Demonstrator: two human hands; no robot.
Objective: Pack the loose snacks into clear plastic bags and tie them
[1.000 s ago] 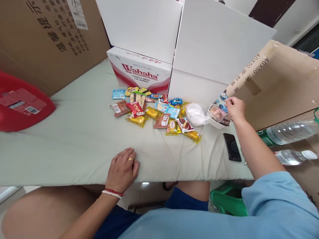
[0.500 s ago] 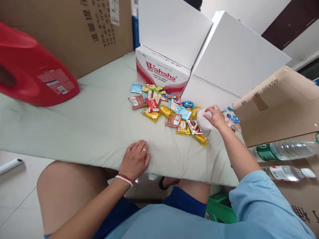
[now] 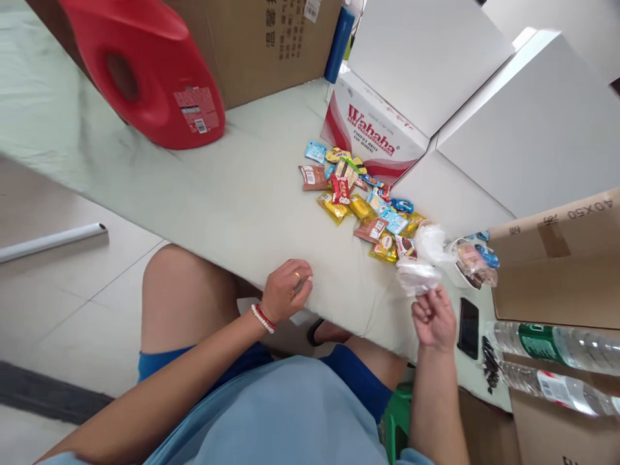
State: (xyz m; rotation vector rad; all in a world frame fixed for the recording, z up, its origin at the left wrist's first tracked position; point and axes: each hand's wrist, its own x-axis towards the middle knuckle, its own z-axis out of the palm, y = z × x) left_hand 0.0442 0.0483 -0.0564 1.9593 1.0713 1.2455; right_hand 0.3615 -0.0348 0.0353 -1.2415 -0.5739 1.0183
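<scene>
My right hand (image 3: 433,315) pinches the edge of a clear plastic bag (image 3: 417,276) at the right side of the table. Behind that bag lies crumpled white translucent plastic (image 3: 432,242); I cannot tell whether the two are one piece. My left hand (image 3: 288,290) is loosely closed at the table's front edge, with nothing visible in it. Wrapped snacks lie heaped beyond my hands, among them a red packet (image 3: 340,190), a brown packet (image 3: 313,177) and a yellow packet (image 3: 334,207). Just right of the bag stands a white bowl (image 3: 458,276) with more packets (image 3: 472,255) in it.
A red jug (image 3: 159,84) stands at the left before a cardboard box (image 3: 247,58). A Wahaha carton (image 3: 372,132) stands behind the snacks. At the right are a phone (image 3: 468,328), two plastic bottles (image 3: 571,349) (image 3: 557,386) and an open cardboard box (image 3: 547,284).
My right hand has drawn back toward me, pulling the clear plastic away from beside the bowl. My left hand has turned and curled at the table edge. The view has swung, revealing the phone.
</scene>
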